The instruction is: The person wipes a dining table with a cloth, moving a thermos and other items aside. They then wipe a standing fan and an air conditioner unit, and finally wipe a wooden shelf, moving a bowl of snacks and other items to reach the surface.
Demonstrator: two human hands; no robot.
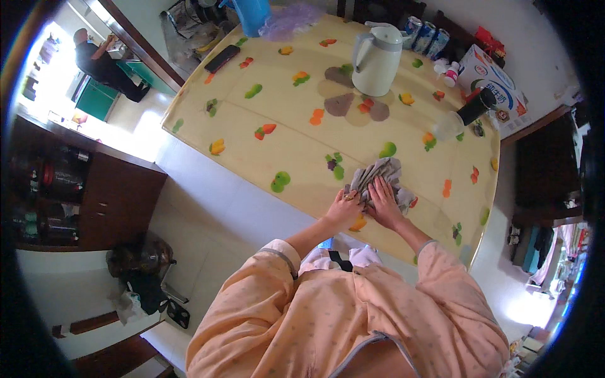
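A crumpled grey cloth (382, 170) lies bunched on the near edge of a table (242, 126) covered with a yellow fruit-print tablecloth. My left hand (345, 208) is closed on the cloth's left edge, its fingers curled in. On top of the cloth rests my right hand (385, 205), its fingers stretched out flat and pointing away from me. The two hands are close beside each other. Part of the cloth is hidden under the right palm.
A pale thermos jug (378, 63) stands toward the back. Behind it are several cans (425, 36), with a milk carton box (488, 79) and a black-topped jar (476, 107) at right. A phone (222, 58) and blue pitcher (252, 16) sit far left. A person (104, 63) stands beyond the doorway.
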